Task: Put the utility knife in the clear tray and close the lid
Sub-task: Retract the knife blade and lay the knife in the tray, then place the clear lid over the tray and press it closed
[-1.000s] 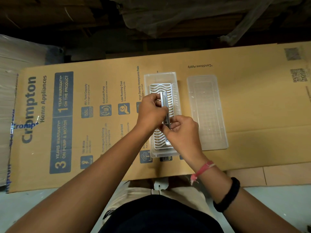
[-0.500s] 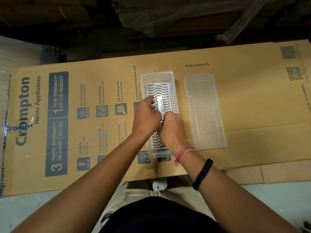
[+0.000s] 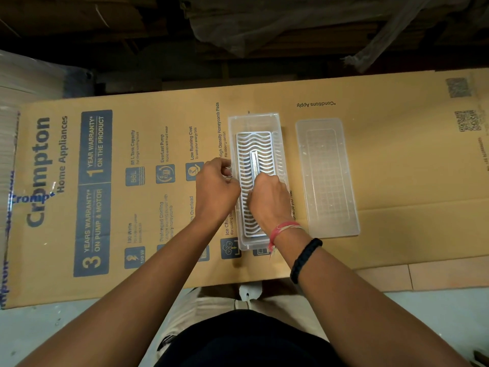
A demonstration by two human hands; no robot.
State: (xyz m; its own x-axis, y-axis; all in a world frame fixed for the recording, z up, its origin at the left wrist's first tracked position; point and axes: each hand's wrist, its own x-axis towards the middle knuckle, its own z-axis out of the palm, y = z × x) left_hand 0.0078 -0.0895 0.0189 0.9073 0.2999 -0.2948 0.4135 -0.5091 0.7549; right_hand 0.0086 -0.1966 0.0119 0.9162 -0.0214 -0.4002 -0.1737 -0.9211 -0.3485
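A clear tray (image 3: 254,120) with a white slotted insert (image 3: 266,144) lies lengthwise on the cardboard. The silver utility knife (image 3: 255,162) rests along the middle of the insert. My right hand (image 3: 268,200) is inside the tray, fingers closed on the knife's near end, which it hides. My left hand (image 3: 215,186) hovers at the tray's left wall, fingers curled, off the knife. Whether it touches the rim I cannot tell. The clear lid (image 3: 326,178) lies flat just right of the tray, apart from it.
A large flattened cardboard box (image 3: 105,181) with blue print covers the floor under everything. Dark clutter and plastic sheeting (image 3: 264,27) line the far edge. My knees (image 3: 246,313) are at the near edge, and bare tile floor (image 3: 436,308) shows at the right.
The knife has gone down from between both hands onto the insert. My left hand has let go and shifted left to the tray's side. My right hand stays on the knife.
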